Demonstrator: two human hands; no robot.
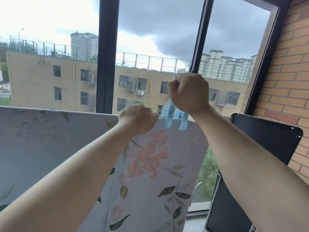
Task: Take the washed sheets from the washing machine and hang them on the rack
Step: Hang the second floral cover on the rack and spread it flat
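A grey sheet [155,174] printed with pink flowers and green leaves hangs over the rack's top bar, which the cloth hides. My left hand [138,119] grips the sheet's top edge over the bar. Just to its right, my right hand [189,92] holds a large light-blue clothes peg [172,119] by its handles. The peg's jaws straddle the top edge of the sheet. A second stretch of the same sheet [50,139] spreads to the left along the bar.
Dark window frames [107,54] stand right behind the rack. A brick wall [287,84] closes the right side. A black panel with rounded corners [265,139] leans at the right, below the window.
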